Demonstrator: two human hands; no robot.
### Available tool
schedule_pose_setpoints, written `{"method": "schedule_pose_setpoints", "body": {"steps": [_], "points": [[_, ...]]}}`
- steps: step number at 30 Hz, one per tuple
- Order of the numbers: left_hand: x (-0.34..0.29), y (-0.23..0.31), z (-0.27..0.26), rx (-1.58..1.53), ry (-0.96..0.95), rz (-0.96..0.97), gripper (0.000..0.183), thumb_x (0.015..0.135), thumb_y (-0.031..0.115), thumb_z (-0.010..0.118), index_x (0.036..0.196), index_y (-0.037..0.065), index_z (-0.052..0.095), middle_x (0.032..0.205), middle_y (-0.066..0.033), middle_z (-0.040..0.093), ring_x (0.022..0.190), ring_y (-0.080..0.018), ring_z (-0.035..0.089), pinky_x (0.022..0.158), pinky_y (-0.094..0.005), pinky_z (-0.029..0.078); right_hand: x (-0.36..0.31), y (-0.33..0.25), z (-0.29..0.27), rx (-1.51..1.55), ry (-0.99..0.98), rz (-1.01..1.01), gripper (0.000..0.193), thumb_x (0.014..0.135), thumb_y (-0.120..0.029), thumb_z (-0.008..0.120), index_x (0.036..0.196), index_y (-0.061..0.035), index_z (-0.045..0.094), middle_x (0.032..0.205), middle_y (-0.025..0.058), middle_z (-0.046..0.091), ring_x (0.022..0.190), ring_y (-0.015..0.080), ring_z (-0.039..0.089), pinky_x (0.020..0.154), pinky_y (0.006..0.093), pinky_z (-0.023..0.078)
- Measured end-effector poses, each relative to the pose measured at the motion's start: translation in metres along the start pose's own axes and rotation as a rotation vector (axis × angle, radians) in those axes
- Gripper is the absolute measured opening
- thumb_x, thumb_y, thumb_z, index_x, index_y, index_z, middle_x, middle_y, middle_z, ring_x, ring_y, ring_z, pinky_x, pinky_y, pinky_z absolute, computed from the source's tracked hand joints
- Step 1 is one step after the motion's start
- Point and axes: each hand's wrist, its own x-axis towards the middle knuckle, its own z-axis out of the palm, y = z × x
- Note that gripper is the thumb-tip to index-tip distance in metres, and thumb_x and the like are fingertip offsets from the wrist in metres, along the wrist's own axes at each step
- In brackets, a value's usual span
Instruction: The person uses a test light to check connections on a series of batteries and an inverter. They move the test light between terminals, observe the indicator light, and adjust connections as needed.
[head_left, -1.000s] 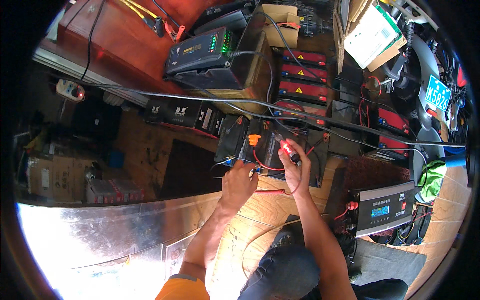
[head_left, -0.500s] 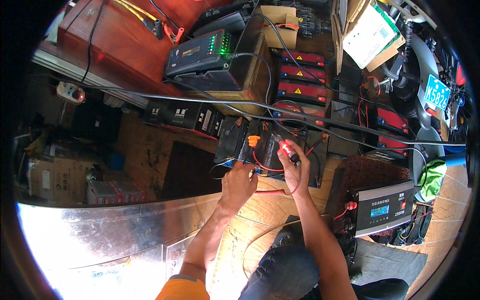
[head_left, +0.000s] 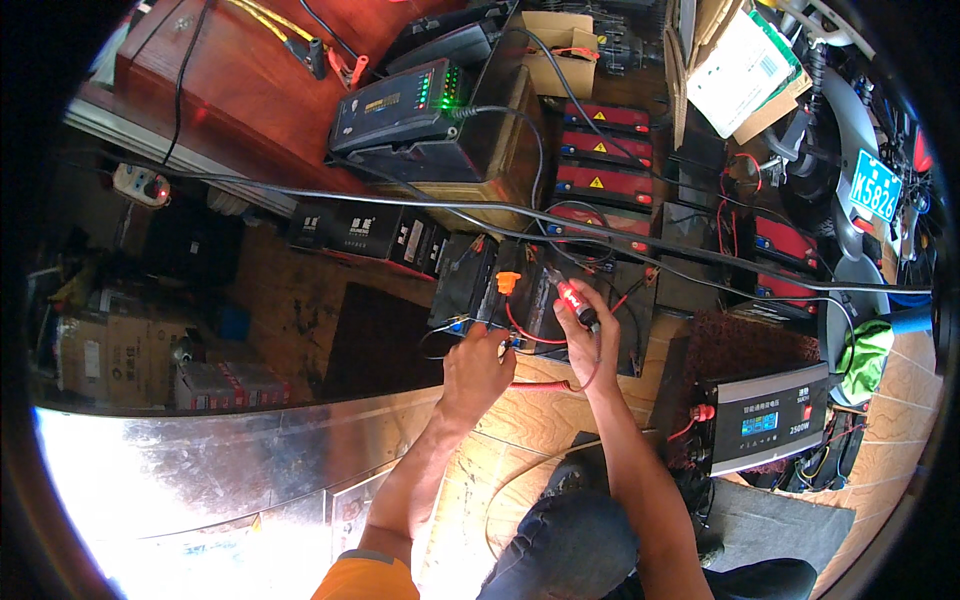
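Observation:
My right hand (head_left: 588, 335) is closed around a probe-type tester (head_left: 571, 296) with a glowing red body. Its thin tip points up and left, towards the far end of a black battery (head_left: 545, 305). From the tester's rear a cord runs down to a coiled red cable (head_left: 540, 385). Lower left, my left hand (head_left: 477, 368) is pinched at the near end of the batteries, beside a blue terminal (head_left: 459, 326). What its fingertips hold is hidden. Between the hands, an orange connector (head_left: 508, 282) with a red wire lies on top of the batteries.
Red-topped batteries (head_left: 603, 183) stand in a row beyond. A charger with green lights (head_left: 400, 105) sits on a box at the back. Black cables (head_left: 680, 240) cross above the batteries. A grey-black power unit with a screen (head_left: 768, 418) lies at right, and a metal panel (head_left: 230, 460) at left.

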Motion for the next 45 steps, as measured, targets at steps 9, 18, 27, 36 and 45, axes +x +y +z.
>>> {"method": "schedule_pose_setpoints", "body": {"steps": [9,18,27,36,45], "points": [[-0.001,0.0,0.0,-0.003,0.008,0.013,0.024,0.086,0.017,0.077,0.108,0.007,0.076,0.1,-0.0167,0.069,0.082,-0.0393,0.074,0.073,-0.0482,0.061,0.0,0.002,0.0,-0.017,0.011,-0.013,0.042,0.095,-0.023,0.081,0.128,0.0005,0.069,0.112,0.0085,0.073,0.103,0.0133,0.063,0.094,0.0292,0.05],[0.0,0.0,0.001,0.025,0.003,0.015,0.025,0.087,0.017,0.077,0.11,0.007,0.076,0.102,-0.0171,0.069,0.083,-0.0392,0.074,0.073,-0.0468,0.061,0.0,-0.002,0.002,0.039,0.012,-0.014,0.041,0.096,-0.019,0.079,0.13,0.0003,0.067,0.112,0.0074,0.072,0.102,0.0117,0.062,0.093,0.0273,0.05],[-0.025,0.013,0.005,-0.191,0.125,0.194,0.031,0.087,0.008,0.077,0.118,0.005,0.075,0.105,-0.015,0.071,0.097,-0.0349,0.072,0.081,-0.0454,0.059,-0.059,-0.03,-0.042,0.184,0.218,0.081,0.036,0.096,-0.01,0.076,0.128,-0.0001,0.062,0.11,0.0029,0.067,0.099,0.0116,0.06,0.091,0.0276,0.049],[-0.025,0.045,0.031,-0.233,0.04,0.228,0.033,0.086,0.007,0.076,0.118,0.004,0.073,0.114,-0.0185,0.07,0.1,-0.0385,0.071,0.083,-0.0461,0.06,-0.098,-0.017,-0.065,0.122,0.253,0.128,0.038,0.098,-0.012,0.072,0.129,-0.0016,0.054,0.117,0.0095,0.066,0.106,0.0155,0.062,0.095,0.0308,0.052],[-0.017,0.049,0.032,-0.171,0.01,0.23,0.031,0.087,0.008,0.075,0.117,0.004,0.073,0.116,-0.0188,0.069,0.102,-0.0387,0.071,0.084,-0.0469,0.06,-0.089,-0.009,-0.063,0.169,0.204,0.149,0.04,0.099,-0.013,0.072,0.132,-0.002,0.052,0.122,0.0102,0.065,0.108,0.0151,0.061,0.096,0.0309,0.051]]}}
